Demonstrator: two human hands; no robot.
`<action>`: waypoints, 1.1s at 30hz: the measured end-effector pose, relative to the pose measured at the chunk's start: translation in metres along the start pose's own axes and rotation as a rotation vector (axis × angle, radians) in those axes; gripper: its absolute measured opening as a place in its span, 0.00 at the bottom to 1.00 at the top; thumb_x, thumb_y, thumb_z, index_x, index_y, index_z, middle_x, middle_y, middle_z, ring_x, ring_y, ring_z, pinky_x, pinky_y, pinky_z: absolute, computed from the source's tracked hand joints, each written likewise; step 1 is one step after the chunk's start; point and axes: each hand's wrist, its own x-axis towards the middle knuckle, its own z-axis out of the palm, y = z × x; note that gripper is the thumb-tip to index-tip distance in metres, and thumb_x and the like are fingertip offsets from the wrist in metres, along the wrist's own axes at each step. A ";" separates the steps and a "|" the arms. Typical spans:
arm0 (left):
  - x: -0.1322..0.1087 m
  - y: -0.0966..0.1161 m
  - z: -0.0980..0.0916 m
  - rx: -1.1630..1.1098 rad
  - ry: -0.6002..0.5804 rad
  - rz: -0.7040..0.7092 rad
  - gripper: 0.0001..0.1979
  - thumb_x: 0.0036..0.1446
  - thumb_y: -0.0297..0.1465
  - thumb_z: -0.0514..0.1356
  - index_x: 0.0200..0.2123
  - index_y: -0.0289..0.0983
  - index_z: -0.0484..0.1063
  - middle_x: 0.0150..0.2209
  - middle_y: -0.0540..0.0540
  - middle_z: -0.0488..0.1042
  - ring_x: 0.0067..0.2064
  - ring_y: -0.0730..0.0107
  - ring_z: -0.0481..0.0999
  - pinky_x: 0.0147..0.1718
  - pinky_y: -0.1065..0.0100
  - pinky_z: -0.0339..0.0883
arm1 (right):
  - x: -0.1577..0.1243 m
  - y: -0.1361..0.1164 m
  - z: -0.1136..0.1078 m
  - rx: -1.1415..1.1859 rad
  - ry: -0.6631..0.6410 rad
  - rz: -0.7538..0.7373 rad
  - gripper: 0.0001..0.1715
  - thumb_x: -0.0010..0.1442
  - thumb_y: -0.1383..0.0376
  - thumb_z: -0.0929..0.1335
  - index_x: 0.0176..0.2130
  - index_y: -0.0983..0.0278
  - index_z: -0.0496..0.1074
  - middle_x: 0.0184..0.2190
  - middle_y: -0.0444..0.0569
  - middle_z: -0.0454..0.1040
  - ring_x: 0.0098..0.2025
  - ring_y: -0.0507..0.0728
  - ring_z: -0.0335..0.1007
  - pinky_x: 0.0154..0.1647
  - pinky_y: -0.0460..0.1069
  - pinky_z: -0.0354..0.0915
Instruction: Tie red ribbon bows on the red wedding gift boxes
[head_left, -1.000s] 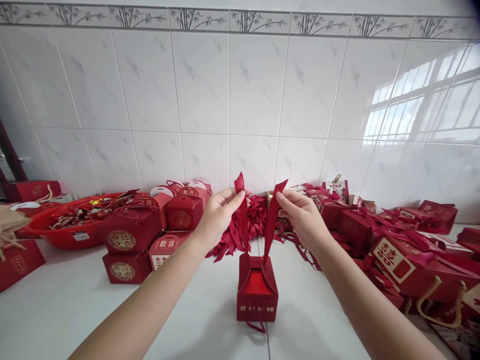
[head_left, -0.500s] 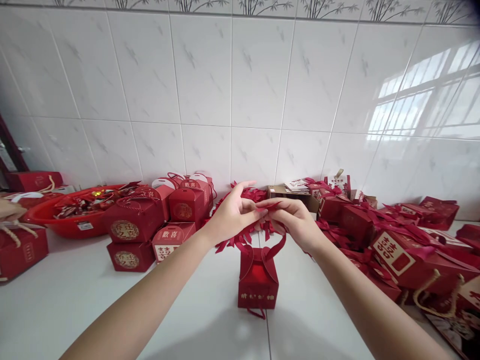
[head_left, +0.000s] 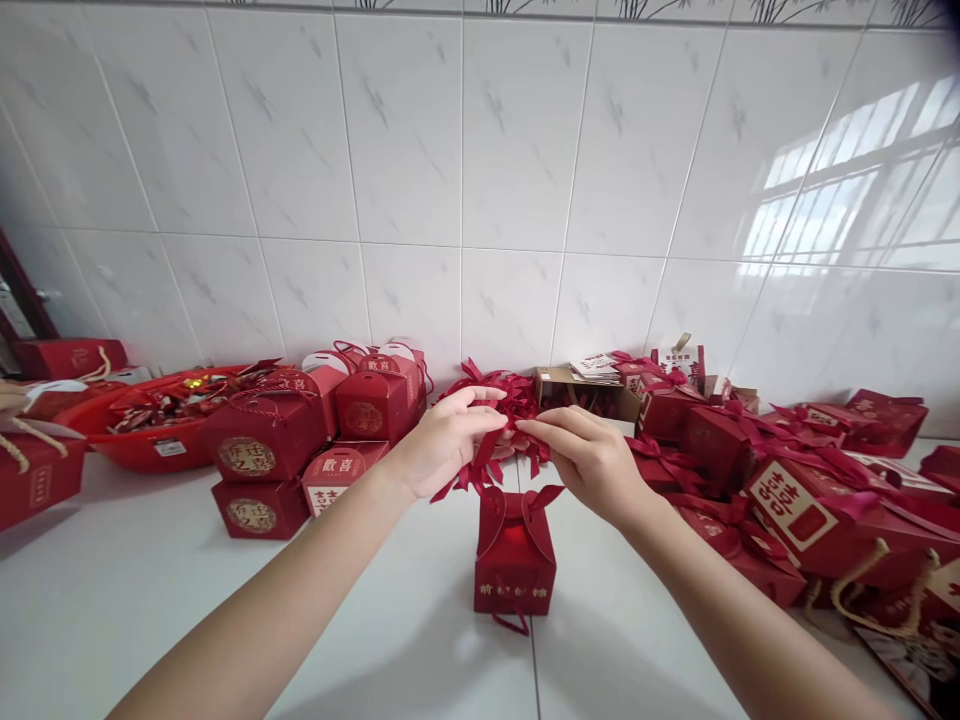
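Note:
A small red box (head_left: 514, 570) with pale lettering stands upright on the white table in front of me, short lengths of red ribbon (head_left: 544, 497) rising from its top. Above it on the left, my left hand (head_left: 459, 432) pinches a red ribbon between thumb and fingers. Opposite, my right hand (head_left: 589, 455) is closed, its fingertips pressed together on red ribbon close to the left fingertips. The fingers partly cover the ribbon, which overlaps with a heap of red ribbons (head_left: 517, 393) behind, so its exact path is unclear.
Red boxes (head_left: 266, 435) are stacked at left, beside a red basin (head_left: 142, 448) of wrapped items. An open carton (head_left: 551, 378) stands near the tiled wall. Many ribboned red boxes (head_left: 795, 500) crowd the right. Part of another person's hand (head_left: 11, 398) shows at the far left edge.
My hands have moved slightly apart and lower, my right hand turning more palm-down. The ribbon loop above the box no longer shows as tall. At far left, the other person's hand has shifted outward.

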 end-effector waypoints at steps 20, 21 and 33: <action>-0.043 -0.054 -0.105 1.491 0.168 0.006 0.14 0.40 0.17 0.49 0.28 0.41 0.65 0.19 0.54 0.62 0.21 0.71 0.61 0.23 0.71 0.48 | -0.079 0.020 -0.069 -0.709 -0.755 0.900 0.14 0.54 0.63 0.62 0.20 0.61 0.69 0.22 0.49 0.73 0.23 0.59 0.69 0.20 0.48 0.48; -0.045 -0.062 -0.109 1.520 0.145 -0.040 0.16 0.39 0.16 0.49 0.28 0.40 0.65 0.20 0.53 0.63 0.21 0.71 0.61 0.23 0.70 0.47 | -0.083 0.021 -0.071 -0.711 -0.822 0.922 0.14 0.54 0.65 0.62 0.20 0.61 0.69 0.22 0.50 0.74 0.23 0.60 0.70 0.20 0.48 0.49; -0.023 -0.104 -0.044 0.916 0.128 0.121 0.09 0.54 0.38 0.57 0.31 0.39 0.63 0.34 0.49 0.68 0.38 0.66 0.71 0.40 0.64 0.65 | -0.081 0.001 -0.002 0.150 -0.498 0.801 0.21 0.63 0.51 0.59 0.32 0.62 0.70 0.32 0.50 0.74 0.34 0.58 0.70 0.34 0.51 0.62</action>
